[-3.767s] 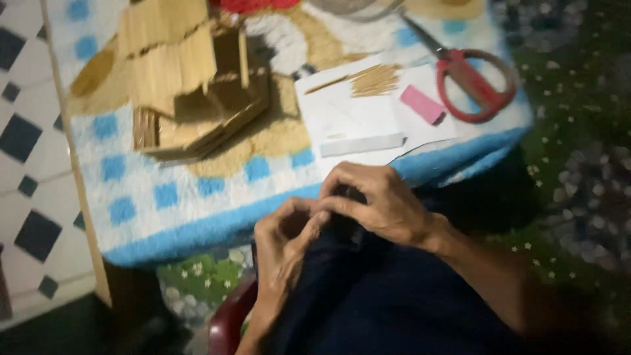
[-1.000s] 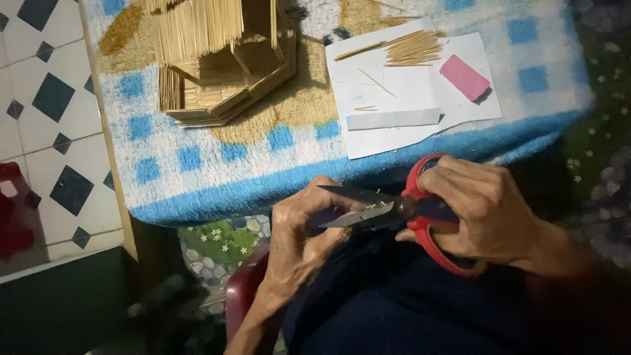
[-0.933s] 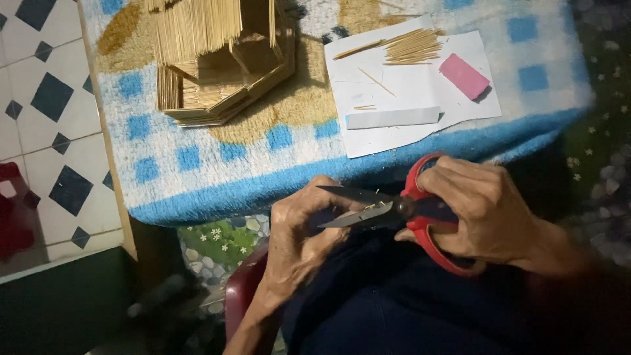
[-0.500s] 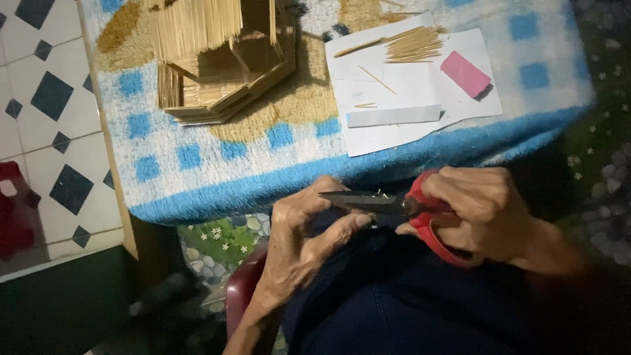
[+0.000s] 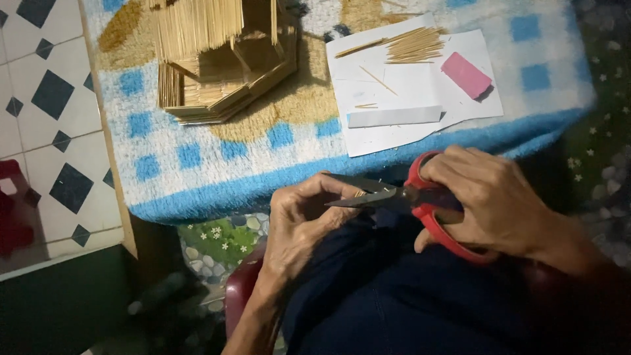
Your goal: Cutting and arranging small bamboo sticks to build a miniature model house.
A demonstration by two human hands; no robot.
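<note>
One thin stick (image 5: 359,193), pinched in my left hand (image 5: 303,220), sits between the scissors (image 5: 420,205) my right hand (image 5: 490,200) grips, uncut; the stick house (image 5: 220,56) beyond them looks partly built.

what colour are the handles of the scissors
Red, clearest in the head view: the scissors are held in the right hand.

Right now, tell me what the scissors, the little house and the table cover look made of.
Scissors: dark metal blades, dull sheen; glossy red handles, probably plastic.
House: thin pale sticks laid side by side, seemingly wood or bamboo, unpainted.
Cover: fuzzy looped pile like towelling, white with blue squares, matte.
</note>
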